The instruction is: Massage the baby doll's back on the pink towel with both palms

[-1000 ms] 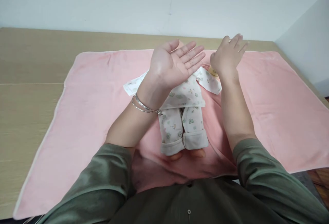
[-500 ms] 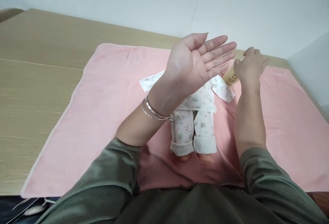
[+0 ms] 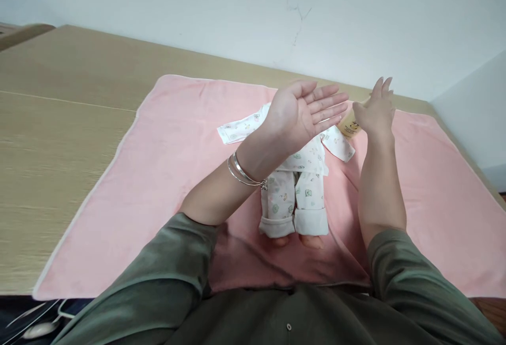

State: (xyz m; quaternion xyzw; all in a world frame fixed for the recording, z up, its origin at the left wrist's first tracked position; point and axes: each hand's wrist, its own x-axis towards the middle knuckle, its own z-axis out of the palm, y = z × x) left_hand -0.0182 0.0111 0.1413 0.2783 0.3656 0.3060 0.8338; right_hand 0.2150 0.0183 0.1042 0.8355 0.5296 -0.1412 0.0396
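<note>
My left hand is held palm up, fingers stretched out, with nothing on it that I can see. Two silver bangles circle that wrist. Beneath it, a doll lies on its back in a white printed top and matching cuffed trousers; my hand and forearm hide its head and part of its chest. My right hand is at the upper end of a yellow bottle, fingers extended and thumb beside it. Part of the bottle is hidden behind that hand, so contact is unclear.
A pink blanket with pale edging lies under the doll and bottle. It covers much of the wooden table. A white wall rises behind the table. Cables and a white object show below the front left edge.
The right hand's fingers, bent and spread before, now stretch out straighter and closer together. My left hand has dropped slightly, still palm up. The view has shifted a little; the doll and bottle appear still.
</note>
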